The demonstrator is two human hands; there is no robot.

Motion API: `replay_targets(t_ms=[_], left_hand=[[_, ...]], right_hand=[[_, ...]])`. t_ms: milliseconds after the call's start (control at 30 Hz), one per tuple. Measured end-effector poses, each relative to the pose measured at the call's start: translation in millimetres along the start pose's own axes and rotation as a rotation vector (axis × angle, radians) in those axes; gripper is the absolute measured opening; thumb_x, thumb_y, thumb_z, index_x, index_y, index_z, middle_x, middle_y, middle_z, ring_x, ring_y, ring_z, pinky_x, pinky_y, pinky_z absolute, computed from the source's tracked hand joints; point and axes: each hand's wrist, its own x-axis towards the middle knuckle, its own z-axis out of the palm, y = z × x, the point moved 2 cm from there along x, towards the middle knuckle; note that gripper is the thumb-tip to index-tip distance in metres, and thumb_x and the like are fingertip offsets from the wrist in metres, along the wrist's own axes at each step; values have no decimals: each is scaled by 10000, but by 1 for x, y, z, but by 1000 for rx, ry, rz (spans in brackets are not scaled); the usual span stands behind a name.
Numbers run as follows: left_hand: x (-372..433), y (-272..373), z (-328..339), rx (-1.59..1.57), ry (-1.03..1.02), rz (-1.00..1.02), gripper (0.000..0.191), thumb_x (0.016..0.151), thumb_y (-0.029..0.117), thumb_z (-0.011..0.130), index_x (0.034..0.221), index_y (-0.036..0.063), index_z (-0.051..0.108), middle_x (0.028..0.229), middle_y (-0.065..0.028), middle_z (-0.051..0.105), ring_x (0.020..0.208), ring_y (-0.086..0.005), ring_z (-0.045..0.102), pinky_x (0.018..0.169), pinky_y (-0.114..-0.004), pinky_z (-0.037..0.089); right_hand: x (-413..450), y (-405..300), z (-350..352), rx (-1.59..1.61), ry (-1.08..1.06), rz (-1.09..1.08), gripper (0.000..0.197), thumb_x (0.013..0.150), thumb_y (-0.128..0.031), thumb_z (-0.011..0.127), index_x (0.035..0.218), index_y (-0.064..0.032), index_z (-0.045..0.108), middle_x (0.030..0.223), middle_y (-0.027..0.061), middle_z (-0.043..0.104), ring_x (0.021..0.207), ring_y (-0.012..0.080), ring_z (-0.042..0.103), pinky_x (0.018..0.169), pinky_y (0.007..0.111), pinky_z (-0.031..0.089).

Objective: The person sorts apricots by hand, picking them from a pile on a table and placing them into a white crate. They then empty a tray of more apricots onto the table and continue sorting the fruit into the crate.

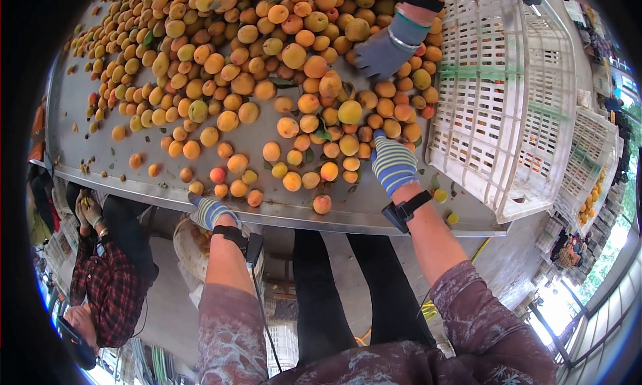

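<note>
Many apricots (pixel 235 164) in orange, yellow and green tones lie on a sheet-metal table (pixel 140 182) before me. My right hand (pixel 394 164), in a blue and yellow striped glove, reaches over the tabletop with its fingertips at the edge of the apricot pile. Whether anything is under those fingers is hidden. Down at the table's raised front rim is my left hand (pixel 213 212), gloved alike, its fingertips close to a yellow apricot (pixel 196 187). Its palm side is out of sight. Each wrist wears a black strap with a small device.
A white plastic crate (pixel 476 104) stands at the table's right, with more crates (pixel 584 159) beyond. Another person's grey-gloved hand (pixel 386 51) reaches into the pile from the far side. A person in a plaid shirt (pixel 108 290) is at left. A pale basket (pixel 188 239) holds fruit under the front rim.
</note>
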Motion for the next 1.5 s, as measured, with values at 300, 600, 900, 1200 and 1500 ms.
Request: replay_targets(t_ms=[300, 600, 900, 1200, 1500], left_hand=[[-10, 6, -5, 35, 16, 25, 733, 895, 536, 523, 1253, -103, 500, 1222, -265, 590, 999, -379, 623, 840, -436, 505], [6, -2, -5, -17, 24, 63, 735, 897, 531, 534, 1277, -96, 482, 1222, -274, 582, 1032, -383, 607, 861, -443, 502], [-3, 0, 2, 41, 34, 45, 741, 897, 533, 531, 1289, -93, 471, 1244, -272, 569, 1048, -381, 603, 878, -432, 500], [8, 2, -13, 81, 75, 55, 766, 907, 545, 511, 1314, -101, 447, 1263, -289, 552, 1056, -398, 598, 877, -442, 500], [-15, 3, 0, -30, 34, 19, 759, 903, 533, 534, 1273, -126, 463, 1168, -270, 616, 1021, -368, 621, 864, -430, 494]], right_hand=[[-59, 27, -21, 1914, -399, 35, 404, 797, -270, 698, 1066, -1, 561, 866, 128, 640, 615, 206, 646, 521, 312, 517], [-16, -46, -32, 441, 114, -226, 398, 859, -310, 644, 1152, -41, 618, 884, 189, 674, 807, 367, 652, 748, 397, 528], [37, -96, -43, 19, -183, -166, 318, 809, -313, 681, 954, -35, 628, 842, 184, 682, 816, 360, 665, 688, 456, 528], [-63, -30, -106, 850, 56, -124, 405, 779, -315, 741, 1088, -66, 660, 848, 108, 697, 773, 221, 678, 714, 316, 517], [-107, 190, -222, 190, 726, 352, 372, 917, -234, 651, 1225, -34, 596, 975, 104, 665, 886, 192, 634, 797, 308, 520]])
